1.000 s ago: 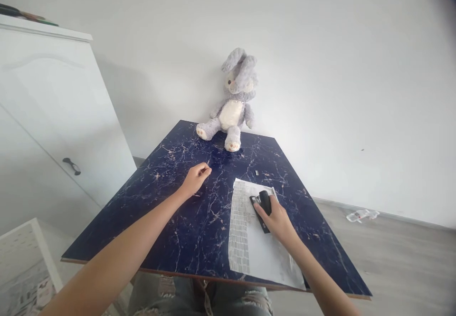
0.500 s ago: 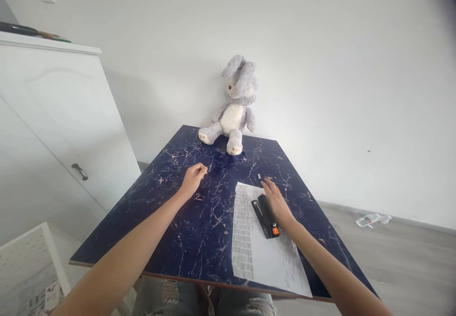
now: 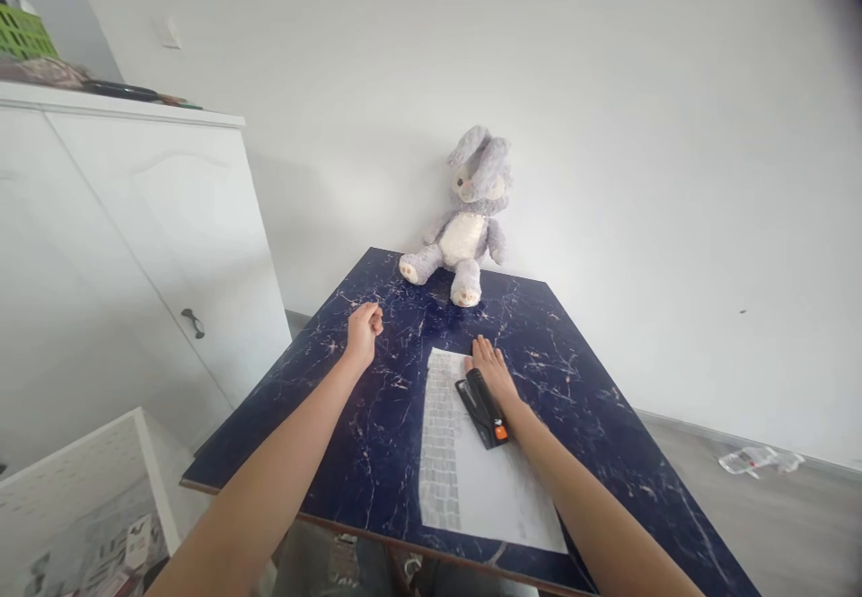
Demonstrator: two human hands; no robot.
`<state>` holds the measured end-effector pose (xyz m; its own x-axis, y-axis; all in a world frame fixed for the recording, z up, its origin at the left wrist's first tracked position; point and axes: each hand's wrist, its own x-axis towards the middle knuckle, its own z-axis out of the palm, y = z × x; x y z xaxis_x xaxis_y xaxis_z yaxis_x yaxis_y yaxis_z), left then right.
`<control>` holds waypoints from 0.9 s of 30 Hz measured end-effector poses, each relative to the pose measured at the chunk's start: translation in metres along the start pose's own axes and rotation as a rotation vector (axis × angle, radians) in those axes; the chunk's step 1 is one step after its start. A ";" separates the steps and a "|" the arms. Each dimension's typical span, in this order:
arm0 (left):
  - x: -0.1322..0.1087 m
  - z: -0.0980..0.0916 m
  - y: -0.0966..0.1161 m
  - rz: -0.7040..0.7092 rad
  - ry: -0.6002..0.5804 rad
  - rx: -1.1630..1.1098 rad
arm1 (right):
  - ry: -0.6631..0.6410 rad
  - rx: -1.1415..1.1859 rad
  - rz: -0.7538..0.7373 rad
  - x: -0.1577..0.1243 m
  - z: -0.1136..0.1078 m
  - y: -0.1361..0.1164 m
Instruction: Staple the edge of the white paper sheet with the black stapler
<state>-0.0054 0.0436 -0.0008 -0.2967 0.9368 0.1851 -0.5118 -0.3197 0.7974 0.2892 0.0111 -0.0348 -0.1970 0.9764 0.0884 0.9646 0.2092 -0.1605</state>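
My right hand [image 3: 495, 373] lies flat with fingers stretched out, palm down on the table, beside a black stapler [image 3: 477, 404] with an orange part at its rear end. That stapler rests on a white sheet of paper [image 3: 512, 507], which has a band of grey brick-like pattern down its left side. What lies beneath my right palm is hidden. To the left, my left hand [image 3: 365, 332] is closed with the fingers curled in, over the dark blue marbled table [image 3: 391, 453]. Whether anything sits inside that fist cannot be seen.
A grey plush rabbit [image 3: 464, 238] sits at the table's far edge against the wall. At left stand a white cabinet [image 3: 202, 220] and a white-rimmed bin [image 3: 152, 462] with papers in it. Clear plastic packaging [image 3: 751, 460] lies on the floor at right.
My right hand has shifted left and flattened where a small silver piece lay; that piece is no longer visible. My left hand has turned slightly and stays closed. The camera view has swung left.
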 end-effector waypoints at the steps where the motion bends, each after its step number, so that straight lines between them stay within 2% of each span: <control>1: 0.003 -0.003 0.004 -0.007 0.013 -0.059 | 0.006 0.039 -0.030 0.006 0.001 -0.019; 5: 0.012 -0.020 0.022 -0.035 0.065 -0.276 | 0.016 0.126 -0.139 0.036 0.010 -0.100; 9: 0.018 -0.036 0.037 0.021 0.095 -0.385 | 0.028 0.207 -0.184 0.060 0.015 -0.172; 12: 0.022 -0.040 0.042 0.023 0.099 -0.423 | 0.037 0.228 -0.207 0.070 0.007 -0.207; 14: 0.023 -0.039 0.044 -0.006 0.104 -0.437 | 0.019 0.206 -0.242 0.070 -0.001 -0.217; 17: 0.021 -0.035 0.047 -0.028 0.123 -0.433 | -0.032 0.133 -0.261 0.058 -0.007 -0.209; 18: 0.020 -0.033 0.048 -0.036 0.089 -0.435 | -0.042 0.108 -0.250 0.052 -0.007 -0.201; 22: 0.008 -0.016 0.043 -0.102 -0.084 -0.349 | -0.066 0.087 -0.203 0.019 -0.005 -0.146; 25: -0.015 0.009 0.023 -0.138 -0.193 -0.013 | -0.050 0.146 -0.163 0.005 -0.001 -0.097; 27: -0.033 0.020 0.005 -0.168 -0.279 0.277 | -0.008 0.162 -0.170 0.008 0.003 -0.072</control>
<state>0.0179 0.0142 0.0081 0.0212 0.9873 0.1574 -0.2872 -0.1447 0.9469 0.2173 0.0037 -0.0255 -0.3558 0.9268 0.1202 0.8771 0.3756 -0.2995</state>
